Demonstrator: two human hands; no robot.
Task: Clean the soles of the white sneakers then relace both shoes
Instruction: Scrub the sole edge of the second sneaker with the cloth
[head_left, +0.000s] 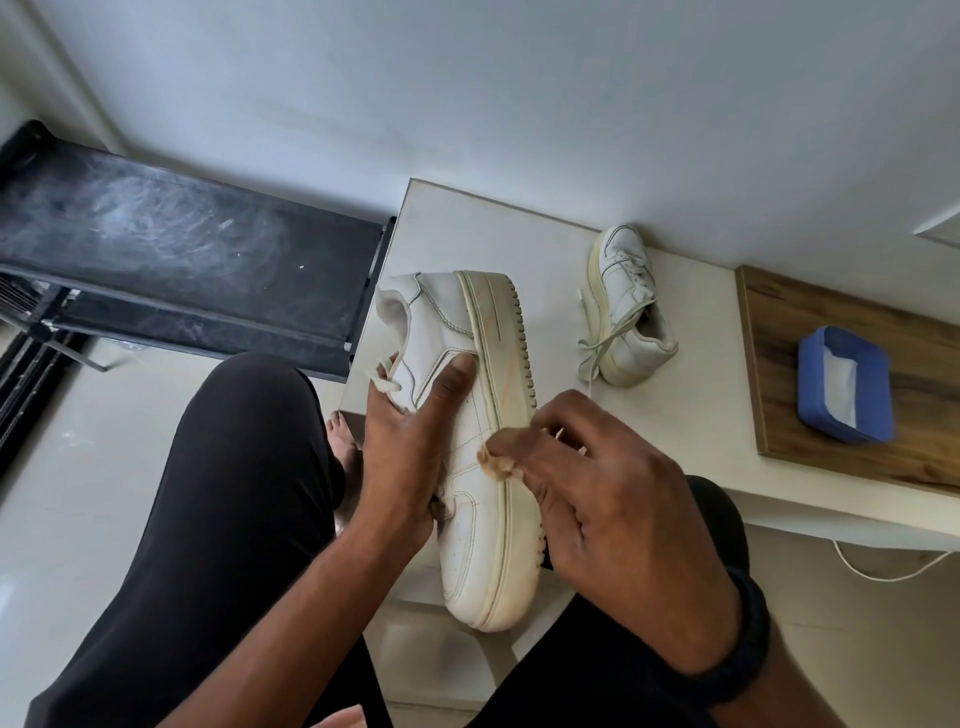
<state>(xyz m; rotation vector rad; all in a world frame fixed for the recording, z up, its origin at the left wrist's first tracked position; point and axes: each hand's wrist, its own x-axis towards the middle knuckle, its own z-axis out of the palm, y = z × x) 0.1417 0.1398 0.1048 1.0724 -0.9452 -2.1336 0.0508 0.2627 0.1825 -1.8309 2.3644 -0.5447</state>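
Between the person's knees, both hands hold a white leather low-top sneaker (470, 551) on its side, wiping its sole.

The left hand (410, 431) grasps the upper, with the thumb flat along the side panel and the fingers curled into the collar beside a loose lace end. The right hand (608, 499) pinches a small crumpled tan wipe (496, 462) against the yellowed rubber sole wall (511, 540). The shoe is probably light and easy to turn, with a soft upper that yields and a thick, stiff sole, so the collar and heel look like the steadiest places to hold it. Well beyond the right hand's fingertips, a second white sneaker (628, 312) rests on the pale bench (691, 426) with its laces trailing. Farther right of that hand, a blue plastic tub (844, 384) sits on a wooden board (779, 431).
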